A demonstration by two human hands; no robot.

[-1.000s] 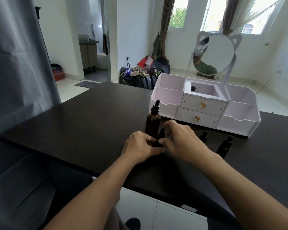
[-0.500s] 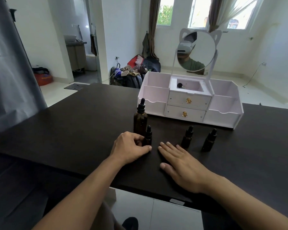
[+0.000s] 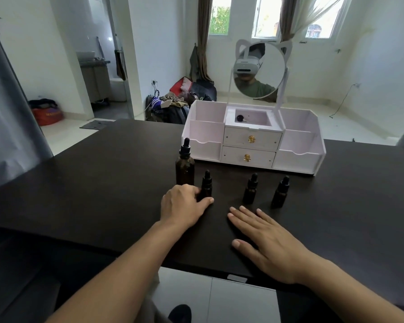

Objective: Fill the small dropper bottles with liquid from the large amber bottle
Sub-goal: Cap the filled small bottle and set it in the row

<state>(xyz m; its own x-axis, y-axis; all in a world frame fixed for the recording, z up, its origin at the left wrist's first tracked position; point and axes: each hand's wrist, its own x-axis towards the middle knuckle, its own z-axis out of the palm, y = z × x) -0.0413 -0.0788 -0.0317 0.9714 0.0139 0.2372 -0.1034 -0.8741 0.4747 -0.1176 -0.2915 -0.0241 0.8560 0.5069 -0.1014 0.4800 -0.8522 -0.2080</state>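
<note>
Head view is showing the left hand [image 3: 184, 204] curling its fingers and thumb around the base of the leftmost small dropper bottle [image 3: 206, 187], which is standing upright and capped on the dark table [image 3: 98, 183], just in front of and to the right of the large amber bottle [image 3: 185, 166], also standing capped. The right hand [image 3: 269, 241] is lying flat on the table with fingers straight and spread, holding nothing, near two more small dropper bottles [image 3: 250, 189] [image 3: 280, 192] that are standing capped in front of a white organizer [image 3: 252, 145] carrying a round mirror [image 3: 259, 69].
</note>
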